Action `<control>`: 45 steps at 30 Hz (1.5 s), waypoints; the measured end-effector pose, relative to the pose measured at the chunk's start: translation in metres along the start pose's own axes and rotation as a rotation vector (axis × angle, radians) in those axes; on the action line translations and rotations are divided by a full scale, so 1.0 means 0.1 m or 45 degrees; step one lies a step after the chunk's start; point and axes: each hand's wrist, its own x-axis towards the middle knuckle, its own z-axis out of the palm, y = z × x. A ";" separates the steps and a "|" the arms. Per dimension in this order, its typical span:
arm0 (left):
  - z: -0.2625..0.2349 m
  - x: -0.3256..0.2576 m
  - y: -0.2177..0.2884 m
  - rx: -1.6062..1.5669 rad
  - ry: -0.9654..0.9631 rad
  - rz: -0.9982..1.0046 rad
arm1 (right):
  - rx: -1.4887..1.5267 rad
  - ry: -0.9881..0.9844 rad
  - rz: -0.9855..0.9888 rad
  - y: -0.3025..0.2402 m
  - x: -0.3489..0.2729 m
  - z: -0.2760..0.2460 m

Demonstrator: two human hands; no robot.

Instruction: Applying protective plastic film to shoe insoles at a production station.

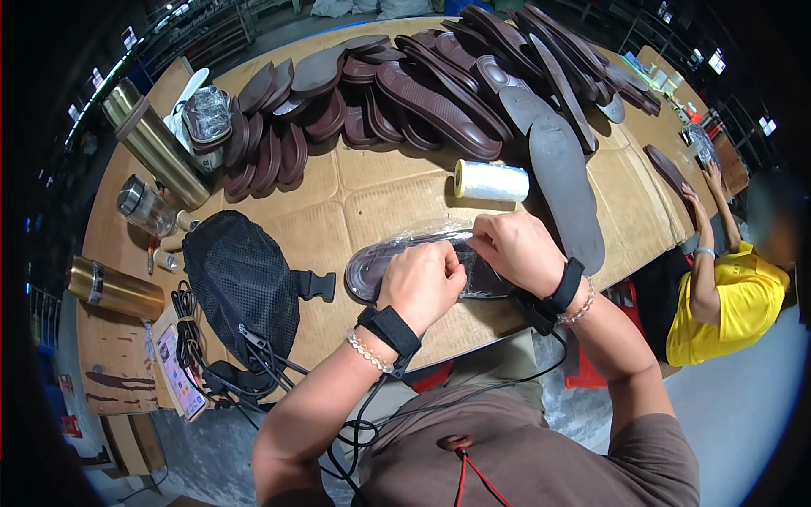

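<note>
I see the dark shoe sole (372,269) lying flat on the cardboard-covered table (355,203), right in front of me near the close edge, with clear plastic film (439,232) drawn over it. The film already covers the end of the sole that shows to my left and reaches across its top, so I judge the wrapping well underway but not finished: both hands are on it, and the far end is hidden under them.

My left hand (422,283) is curled in a loose fist on the sole, its fingers closed on the film and the sole's edge. My right hand (517,249) sits just beside it, its fingers pinched on the film at the top edge of the sole.

Just beyond the hands a roll of clear film (492,180) lies on its side, and to its right a long grey insole (568,190) rests flat. Behind these a big heap of brown soles (405,93) fills the far side of the table; none of those I can see looks wrapped, so I judge much is left.

On my left lie a black mesh pouch (241,275) with a buckle, tangled black cables (211,372), a phone (179,372), two gold-coloured flasks (156,144) and a glass jar (145,207). To my right, another person in a yellow shirt (718,308) has hands on a sole at the table's edge. Nothing crowds the sole between my hands; the pouch is nearest, but apart from it.
</note>
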 end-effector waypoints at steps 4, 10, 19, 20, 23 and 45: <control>0.00 -0.06 0.01 0.005 0.033 0.101 | -0.043 -0.013 -0.063 0.02 0.06 0.04; -0.10 -0.24 0.12 0.100 0.102 0.302 | -0.089 -0.041 -0.064 0.00 0.07 0.01; -0.08 -0.17 -0.06 0.054 0.014 0.338 | 0.144 0.048 -0.150 0.06 -0.03 -0.16; -0.09 -0.16 -0.06 0.062 0.001 0.325 | 0.149 0.043 -0.147 0.06 -0.04 -0.17; -0.04 -0.15 -0.08 0.044 -0.017 0.314 | 0.181 0.071 -0.152 0.04 -0.05 -0.18; -0.09 -0.06 0.03 0.450 -0.165 0.463 | 0.254 0.031 -0.138 0.37 -0.09 -0.52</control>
